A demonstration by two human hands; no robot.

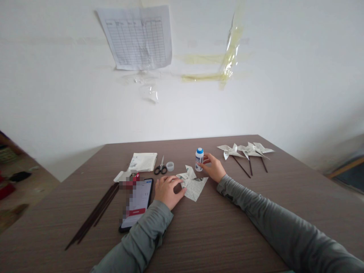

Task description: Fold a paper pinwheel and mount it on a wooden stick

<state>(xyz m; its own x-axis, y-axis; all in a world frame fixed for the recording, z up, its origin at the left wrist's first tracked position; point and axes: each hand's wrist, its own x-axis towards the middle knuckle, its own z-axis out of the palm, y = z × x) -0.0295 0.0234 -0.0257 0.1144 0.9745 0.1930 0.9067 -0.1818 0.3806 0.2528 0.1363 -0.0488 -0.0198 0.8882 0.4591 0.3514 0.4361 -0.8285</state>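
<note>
A partly folded pinwheel [195, 188] of printed paper lies on the table in front of me. Some of its points are bent in to the middle, while the near corner lies flat. My left hand [168, 190] holds its left side, thumb and fingers curved onto the paper. Just behind the paper stands a small white glue bottle [199, 161], upright with its blue cap on. The fingers of my right hand [214, 167] are closed round the bottle from the right.
Finished pinwheels [248, 150] on dark sticks lie at the back right. To the left are a phone [146, 197], several dark sticks [95, 212], scissors [161, 168], a clear tape roll [170, 166] and a paper stack [143, 162]. A wall [182, 117] rises behind the table.
</note>
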